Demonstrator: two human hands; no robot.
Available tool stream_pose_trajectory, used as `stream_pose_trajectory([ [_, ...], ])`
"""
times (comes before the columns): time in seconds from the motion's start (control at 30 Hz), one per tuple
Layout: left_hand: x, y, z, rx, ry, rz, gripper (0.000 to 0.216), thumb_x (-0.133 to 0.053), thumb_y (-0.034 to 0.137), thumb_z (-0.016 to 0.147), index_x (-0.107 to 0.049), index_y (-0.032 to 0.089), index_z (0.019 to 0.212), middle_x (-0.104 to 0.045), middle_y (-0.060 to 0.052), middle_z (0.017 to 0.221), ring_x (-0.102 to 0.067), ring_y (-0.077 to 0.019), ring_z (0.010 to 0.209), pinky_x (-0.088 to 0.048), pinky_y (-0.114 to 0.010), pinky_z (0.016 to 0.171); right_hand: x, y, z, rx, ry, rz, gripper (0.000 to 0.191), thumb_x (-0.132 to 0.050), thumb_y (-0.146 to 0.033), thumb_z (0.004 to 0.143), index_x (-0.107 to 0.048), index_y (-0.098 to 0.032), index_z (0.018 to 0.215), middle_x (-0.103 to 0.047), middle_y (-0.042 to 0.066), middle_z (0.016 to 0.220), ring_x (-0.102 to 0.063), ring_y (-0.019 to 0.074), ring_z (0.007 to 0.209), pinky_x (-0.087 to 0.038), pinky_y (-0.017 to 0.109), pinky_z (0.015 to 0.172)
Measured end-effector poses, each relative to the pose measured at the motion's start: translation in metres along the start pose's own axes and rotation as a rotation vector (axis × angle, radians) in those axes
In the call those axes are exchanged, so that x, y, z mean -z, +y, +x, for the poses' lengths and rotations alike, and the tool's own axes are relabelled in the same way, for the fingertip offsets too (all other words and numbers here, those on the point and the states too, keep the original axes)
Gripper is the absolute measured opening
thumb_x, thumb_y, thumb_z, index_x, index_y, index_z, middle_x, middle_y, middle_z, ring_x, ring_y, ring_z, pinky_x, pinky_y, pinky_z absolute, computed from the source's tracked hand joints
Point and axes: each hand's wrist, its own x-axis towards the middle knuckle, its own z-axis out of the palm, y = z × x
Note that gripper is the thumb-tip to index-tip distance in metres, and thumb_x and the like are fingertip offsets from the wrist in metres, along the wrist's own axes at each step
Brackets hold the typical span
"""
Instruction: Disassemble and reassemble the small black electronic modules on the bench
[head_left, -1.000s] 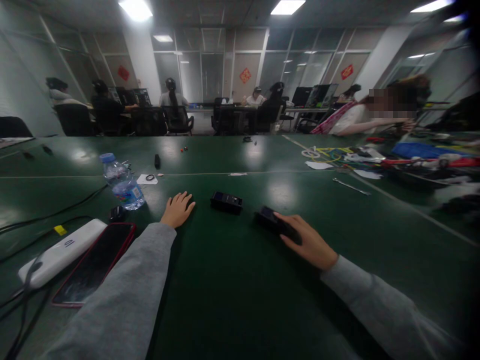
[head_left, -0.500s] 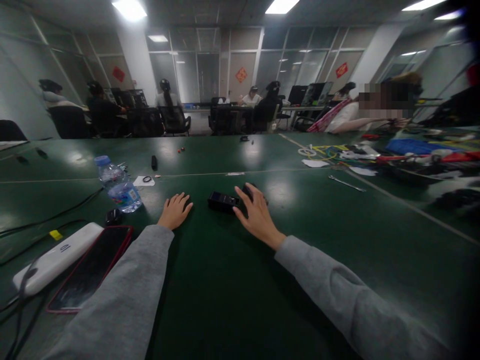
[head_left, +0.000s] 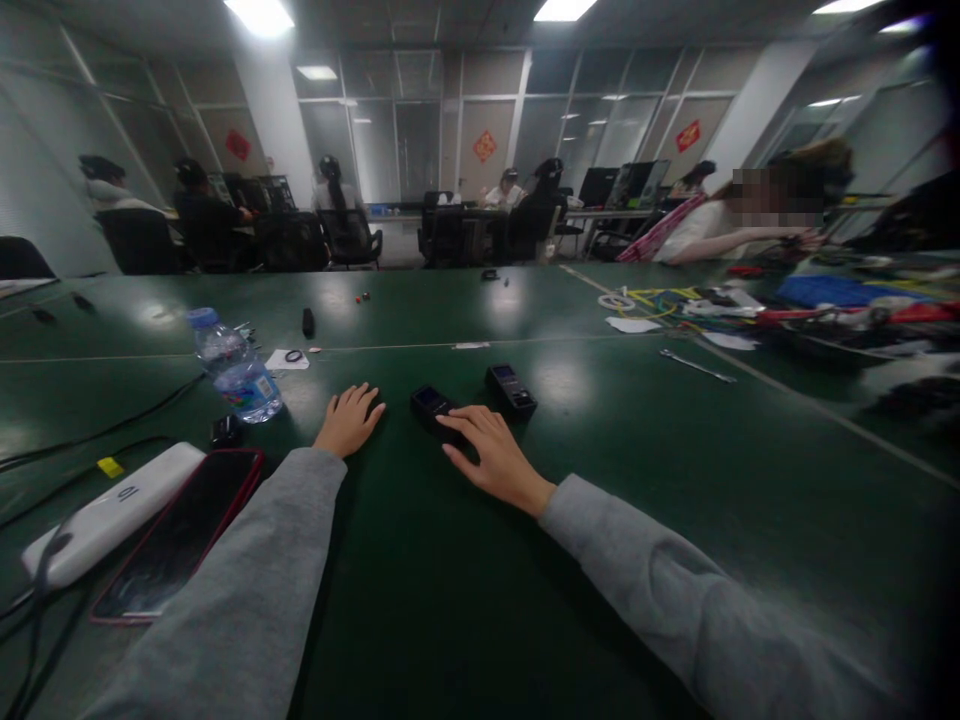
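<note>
Two small black devices lie on the green table [head_left: 465, 600]. My right hand [head_left: 491, 455] rests with its fingers laid over the nearer black device [head_left: 429, 404], which sits angled just ahead of me. The second black device [head_left: 511, 388] lies free a little to the right and farther away. My left hand [head_left: 348, 420] lies flat on the table to the left of both, fingers stretched out, holding nothing. Both arms wear grey sleeves.
A water bottle [head_left: 234, 367], a phone in a red case [head_left: 180, 535], a white power bank [head_left: 112, 510] and black cables lie at the left. Cables and tools [head_left: 697, 305] clutter the far right, where a person sits. Other people work at desks behind.
My right hand carried the second black device leftward, set it down beside the first, then moved onto the nearer device and turned it. My left hand stayed still.
</note>
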Motion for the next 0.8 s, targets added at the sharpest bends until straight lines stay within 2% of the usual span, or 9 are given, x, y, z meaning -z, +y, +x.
stream_pose_trajectory([
  [0.1,0.000,0.000,0.000,0.001,0.002,0.004,0.057,-0.026,0.055,0.097,-0.043,0.025,0.143,-0.037,-0.007,0.155,-0.030,-0.0277,0.144,-0.025,-0.052,0.115,0.001,-0.004,-0.001,0.073,-0.013,0.030,0.044,-0.051,-0.035,0.097,-0.044,-0.023,0.139,-0.049,0.007,0.138,-0.039,0.0245,0.133,-0.036,0.050,0.109],
  [0.2,-0.001,0.000,0.000,-0.001,0.008,0.002,0.056,-0.026,0.055,0.098,-0.043,0.026,0.143,-0.037,-0.007,0.155,-0.030,-0.0275,0.144,-0.025,-0.052,0.115,-0.001,-0.004,-0.002,0.121,-0.046,0.022,0.048,-0.051,-0.032,0.097,-0.040,-0.022,0.143,-0.041,0.006,0.147,-0.029,0.0240,0.141,-0.027,0.052,0.116],
  [0.3,-0.001,-0.001,0.000,-0.002,0.003,0.000,0.057,-0.026,0.055,0.098,-0.042,0.025,0.144,-0.036,-0.007,0.155,-0.030,-0.0276,0.144,-0.025,-0.052,0.116,-0.005,-0.002,-0.001,0.091,-0.096,0.024,0.048,-0.044,-0.025,0.100,-0.034,-0.024,0.147,-0.032,0.005,0.153,-0.037,0.0223,0.137,-0.038,0.049,0.111],
  [0.4,0.001,0.000,-0.001,0.005,-0.010,0.007,0.058,-0.026,0.054,0.098,-0.041,0.023,0.144,-0.035,-0.008,0.156,-0.029,-0.0281,0.144,-0.025,-0.052,0.115,-0.011,0.001,0.001,0.025,-0.081,-0.036,0.047,-0.038,-0.021,0.101,-0.034,-0.026,0.148,-0.032,0.004,0.153,-0.047,0.0230,0.128,-0.047,0.047,0.103],
  [0.53,0.001,0.001,-0.001,0.004,-0.010,0.006,0.058,-0.025,0.055,0.098,-0.041,0.024,0.144,-0.035,-0.008,0.156,-0.029,-0.0275,0.144,-0.025,-0.052,0.115,-0.013,0.004,0.001,-0.003,-0.073,-0.079,0.051,-0.042,-0.028,0.101,-0.029,-0.029,0.150,-0.031,0.005,0.154,-0.046,0.0267,0.130,-0.045,0.051,0.104],
  [0.7,0.002,0.001,-0.001,0.002,-0.010,0.001,0.059,-0.024,0.055,0.098,-0.040,0.023,0.144,-0.035,-0.008,0.156,-0.030,-0.0275,0.144,-0.025,-0.051,0.115,-0.010,0.003,0.001,0.038,-0.117,-0.045,0.060,-0.045,-0.036,0.101,-0.018,-0.032,0.153,-0.024,0.004,0.157,-0.044,0.0250,0.130,-0.046,0.047,0.101],
  [0.8,0.001,0.000,-0.001,-0.001,-0.006,0.007,0.058,-0.026,0.054,0.098,-0.041,0.022,0.144,-0.036,-0.009,0.155,-0.031,-0.0276,0.143,-0.026,-0.052,0.115,-0.005,0.002,0.002,0.054,-0.050,-0.088,0.052,-0.042,-0.034,0.102,-0.026,-0.030,0.151,-0.030,0.004,0.155,-0.043,0.0228,0.131,-0.042,0.045,0.104],
])
